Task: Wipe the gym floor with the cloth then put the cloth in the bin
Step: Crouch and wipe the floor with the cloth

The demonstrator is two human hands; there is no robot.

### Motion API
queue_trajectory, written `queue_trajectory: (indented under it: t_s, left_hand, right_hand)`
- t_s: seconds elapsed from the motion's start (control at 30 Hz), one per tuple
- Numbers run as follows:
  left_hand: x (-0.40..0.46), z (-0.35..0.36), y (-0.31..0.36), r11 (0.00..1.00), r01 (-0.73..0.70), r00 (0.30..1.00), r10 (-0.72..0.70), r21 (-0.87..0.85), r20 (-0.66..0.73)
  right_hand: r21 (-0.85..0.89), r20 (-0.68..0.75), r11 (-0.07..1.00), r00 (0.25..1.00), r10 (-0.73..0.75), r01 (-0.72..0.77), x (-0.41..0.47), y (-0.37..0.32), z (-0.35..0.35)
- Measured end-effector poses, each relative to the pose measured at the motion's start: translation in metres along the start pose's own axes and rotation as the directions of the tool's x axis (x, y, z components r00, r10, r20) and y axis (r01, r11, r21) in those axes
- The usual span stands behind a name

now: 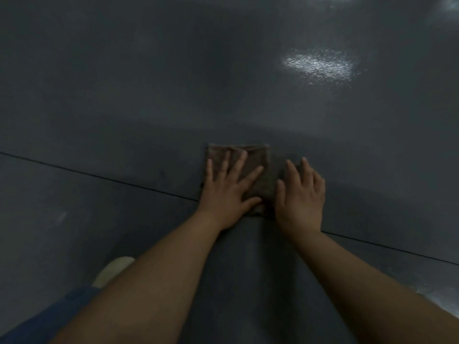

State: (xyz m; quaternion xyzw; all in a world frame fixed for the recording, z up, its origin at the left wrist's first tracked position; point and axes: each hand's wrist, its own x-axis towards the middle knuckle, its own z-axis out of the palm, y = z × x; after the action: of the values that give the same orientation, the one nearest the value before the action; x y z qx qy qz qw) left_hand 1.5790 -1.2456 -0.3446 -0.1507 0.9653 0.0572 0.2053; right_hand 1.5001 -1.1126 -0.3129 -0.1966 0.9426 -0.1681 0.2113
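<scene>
Both of my bare forearms fill the bottom of the view, reaching forward and down to the gym floor (149, 95). Under my left forearm I can see a bit of blue trouser fabric (62, 309) and the pale toe of a shoe (113, 270) on the floor.

My left hand (229, 192) lies flat on the cloth (260, 180), fingers straight and spread wide, the thumb pointing out to the right across the fabric. It presses down on the cloth's left part; nothing is curled round it. My right hand (301, 197) lies just beside it, palm down, fingers straight and close together, holding nothing. Its thumb side rests at the right edge of the cloth, though the fabric and the floor are both so dark there that I cannot tell how much of the cloth lies beneath this hand.

Brown and folded into a rough rectangle, the cloth lies flat on the floor straight ahead of me, its far edge showing beyond my left fingertips (244, 155) and its near edge between my two wrists.

Dark grey and slightly glossy, the floor has a thin black seam (99, 177) that runs slantwise from the left edge, passes under the cloth and my hands, and goes on to the right edge. Farther ahead on the right a bright glare patch (320, 67) shines on the floor, and fainter ones show at the top edge.
</scene>
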Motion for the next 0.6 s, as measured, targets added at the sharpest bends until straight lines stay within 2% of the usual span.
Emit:
queue_trajectory:
  t_s: [0.07,0.13,0.2,0.27,0.3,0.33,0.37,0.43,0.5,0.53,0.6]
  left_hand:
    - [-0.010,0.005,-0.034,0.986,0.163,0.986,-0.164,-0.037,-0.008]
    - [-0.024,0.007,-0.065,0.925,0.365,0.930,-0.367,-0.108,-0.004]
    - [-0.039,0.011,-0.076,0.795,0.574,0.813,-0.583,-0.199,0.016]
    - [-0.049,0.011,-0.065,0.668,0.697,0.706,-0.704,-0.262,0.081]
    - [-0.051,0.013,-0.056,0.669,0.693,0.709,-0.699,-0.267,0.088]
    - [-0.052,0.014,-0.048,0.729,0.637,0.761,-0.647,-0.249,0.052]
    - [-0.051,0.015,-0.043,0.814,0.539,0.834,-0.552,-0.217,0.000]
    - [-0.044,0.006,-0.051,0.964,0.259,0.965,-0.261,-0.063,-0.031]
    - [-0.032,-0.001,-0.074,0.998,0.057,0.996,-0.056,-0.003,0.071]
    - [-0.024,-0.004,-0.089,0.999,0.045,0.993,-0.044,-0.005,0.106]
    - [-0.013,-0.011,-0.120,0.988,0.155,0.985,-0.154,-0.015,0.074]
  right_hand:
    - [-0.030,0.090,0.997,0.994,-0.068,0.071,0.002,-0.018,0.006]
    - [-0.048,0.153,0.987,0.978,-0.144,0.153,0.001,-0.035,0.014]
    - [-0.031,0.148,0.972,0.962,-0.228,0.235,-0.004,-0.052,0.021]
    - [-0.001,0.145,0.958,0.948,-0.283,0.286,-0.008,-0.068,0.029]
    - [0.011,0.154,0.955,0.943,-0.294,0.296,-0.008,-0.075,0.031]
    - [0.008,0.162,0.955,0.942,-0.293,0.296,-0.008,-0.081,0.033]
    - [0.012,0.176,0.957,0.941,-0.288,0.290,-0.007,-0.086,0.033]
    - [0.029,0.145,0.961,0.950,-0.275,0.274,-0.002,-0.093,0.034]
    - [0.012,0.157,0.962,0.949,-0.273,0.274,0.002,-0.102,0.033]
    - [-0.004,0.172,0.958,0.944,-0.280,0.285,0.004,-0.107,0.034]
    - [-0.038,0.209,0.947,0.929,-0.304,0.319,0.006,-0.116,0.035]
